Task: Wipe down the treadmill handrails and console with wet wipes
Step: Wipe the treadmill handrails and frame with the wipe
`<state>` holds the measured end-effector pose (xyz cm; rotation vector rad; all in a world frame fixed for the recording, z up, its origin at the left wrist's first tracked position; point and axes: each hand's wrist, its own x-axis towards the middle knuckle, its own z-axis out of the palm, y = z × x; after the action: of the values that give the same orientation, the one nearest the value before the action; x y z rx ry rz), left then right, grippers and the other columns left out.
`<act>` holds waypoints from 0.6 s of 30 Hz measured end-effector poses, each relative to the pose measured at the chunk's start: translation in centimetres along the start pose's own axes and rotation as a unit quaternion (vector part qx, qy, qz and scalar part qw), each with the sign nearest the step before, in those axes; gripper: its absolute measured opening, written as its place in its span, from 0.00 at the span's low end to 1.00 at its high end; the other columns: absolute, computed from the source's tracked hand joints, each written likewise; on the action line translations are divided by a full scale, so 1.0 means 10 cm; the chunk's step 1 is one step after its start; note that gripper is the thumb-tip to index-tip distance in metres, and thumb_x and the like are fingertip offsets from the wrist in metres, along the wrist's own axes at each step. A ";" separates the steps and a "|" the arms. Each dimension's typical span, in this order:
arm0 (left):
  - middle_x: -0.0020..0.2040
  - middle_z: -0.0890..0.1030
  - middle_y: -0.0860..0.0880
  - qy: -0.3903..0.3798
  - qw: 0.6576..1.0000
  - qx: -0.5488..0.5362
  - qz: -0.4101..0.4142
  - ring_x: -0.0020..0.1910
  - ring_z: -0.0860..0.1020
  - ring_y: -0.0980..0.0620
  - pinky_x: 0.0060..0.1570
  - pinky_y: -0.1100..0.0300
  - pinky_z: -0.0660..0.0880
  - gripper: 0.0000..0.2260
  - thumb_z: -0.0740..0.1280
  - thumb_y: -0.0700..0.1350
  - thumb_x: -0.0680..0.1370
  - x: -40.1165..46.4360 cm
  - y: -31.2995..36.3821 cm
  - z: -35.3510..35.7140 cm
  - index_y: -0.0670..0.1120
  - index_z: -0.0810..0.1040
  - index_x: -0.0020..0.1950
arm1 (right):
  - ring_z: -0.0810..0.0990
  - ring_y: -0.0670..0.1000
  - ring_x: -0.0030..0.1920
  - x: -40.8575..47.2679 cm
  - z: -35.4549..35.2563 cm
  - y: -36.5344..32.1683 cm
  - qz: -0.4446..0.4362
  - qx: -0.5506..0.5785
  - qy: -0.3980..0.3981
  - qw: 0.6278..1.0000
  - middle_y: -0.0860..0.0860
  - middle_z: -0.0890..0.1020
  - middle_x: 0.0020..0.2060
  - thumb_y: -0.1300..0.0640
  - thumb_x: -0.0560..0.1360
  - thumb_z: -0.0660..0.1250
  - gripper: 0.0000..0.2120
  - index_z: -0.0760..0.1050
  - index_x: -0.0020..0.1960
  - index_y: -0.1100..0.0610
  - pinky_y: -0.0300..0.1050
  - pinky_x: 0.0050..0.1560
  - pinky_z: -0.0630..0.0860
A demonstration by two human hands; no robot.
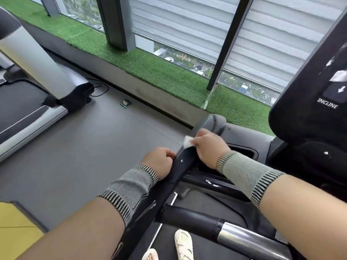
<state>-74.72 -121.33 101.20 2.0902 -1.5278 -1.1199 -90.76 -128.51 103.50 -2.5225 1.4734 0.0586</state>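
The treadmill's black left handrail runs from bottom centre up toward the console. My right hand grips a white wet wipe and presses it on the upper part of this rail. A little lower on the same rail, my left hand has its fingers curled against the outer side. Both wrists wear grey knit bands. At the right edge stands the black console, with an "INCLINE" label. A front grip bar, black with a chrome section, crosses below my right arm.
A second treadmill stands at the left on the grey floor, with a cable beside it. A small box lies on the floor near the wall. An artificial grass ledge runs under the windows. My feet are on the belt.
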 end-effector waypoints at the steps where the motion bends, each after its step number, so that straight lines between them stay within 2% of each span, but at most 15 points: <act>1: 0.56 0.82 0.50 0.004 1.000 0.008 0.006 0.56 0.79 0.51 0.59 0.58 0.73 0.14 0.61 0.39 0.76 -0.02 0.01 0.01 0.48 0.81 0.58 | 0.76 0.54 0.54 0.03 -0.03 0.09 0.043 -0.012 0.026 0.999 0.53 0.73 0.54 0.62 0.77 0.58 0.14 0.79 0.57 0.55 0.44 0.56 0.72; 3: 0.56 0.82 0.50 0.013 1.000 0.018 0.022 0.55 0.78 0.51 0.58 0.59 0.73 0.13 0.62 0.41 0.77 -0.04 0.06 0.01 0.48 0.80 0.59 | 0.77 0.55 0.53 0.03 -0.07 0.15 0.067 -0.030 0.036 0.997 0.53 0.73 0.53 0.62 0.77 0.58 0.14 0.78 0.57 0.55 0.44 0.54 0.72; 6: 0.57 0.81 0.48 0.028 0.998 0.041 0.042 0.56 0.78 0.49 0.58 0.59 0.72 0.15 0.63 0.44 0.77 -0.04 0.19 0.03 0.48 0.78 0.63 | 0.76 0.53 0.53 -0.08 -0.07 0.07 -0.043 -0.052 -0.012 0.998 0.51 0.74 0.54 0.63 0.77 0.59 0.15 0.78 0.59 0.54 0.43 0.56 0.72; 7: 0.58 0.81 0.48 0.030 0.997 0.052 0.048 0.57 0.77 0.48 0.58 0.58 0.72 0.15 0.63 0.44 0.77 -0.03 0.22 0.05 0.48 0.77 0.64 | 0.76 0.53 0.54 -0.10 -0.10 0.12 -0.034 -0.070 -0.005 0.997 0.52 0.74 0.54 0.63 0.77 0.59 0.15 0.77 0.60 0.54 0.43 0.57 0.72; 10: 0.60 0.79 0.47 0.031 0.996 0.066 0.053 0.58 0.77 0.47 0.59 0.57 0.72 0.16 0.62 0.44 0.77 -0.03 0.27 0.11 0.47 0.76 0.64 | 0.76 0.55 0.56 -0.06 -0.21 0.39 0.110 -0.115 0.026 0.987 0.55 0.75 0.56 0.63 0.76 0.60 0.14 0.76 0.60 0.59 0.46 0.57 0.73; 12: 0.60 0.79 0.46 0.031 0.996 0.066 0.051 0.58 0.76 0.47 0.60 0.56 0.72 0.16 0.62 0.44 0.76 -0.03 0.26 0.12 0.47 0.76 0.64 | 0.74 0.56 0.59 -0.09 -0.21 0.42 0.127 -0.125 0.019 0.984 0.55 0.76 0.57 0.63 0.76 0.60 0.14 0.76 0.60 0.61 0.47 0.59 0.71; 18: 0.62 0.79 0.47 0.026 0.997 0.059 0.039 0.59 0.76 0.48 0.61 0.58 0.71 0.18 0.61 0.42 0.77 -0.02 0.26 0.11 0.47 0.75 0.66 | 0.75 0.53 0.55 -0.28 -0.10 0.18 -0.066 -0.157 -0.041 0.984 0.50 0.76 0.53 0.61 0.75 0.59 0.14 0.78 0.57 0.54 0.44 0.55 0.72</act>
<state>-77.27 -121.91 102.21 2.0986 -1.6722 -0.9612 -93.74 -127.18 104.58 -2.8185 1.3530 0.3997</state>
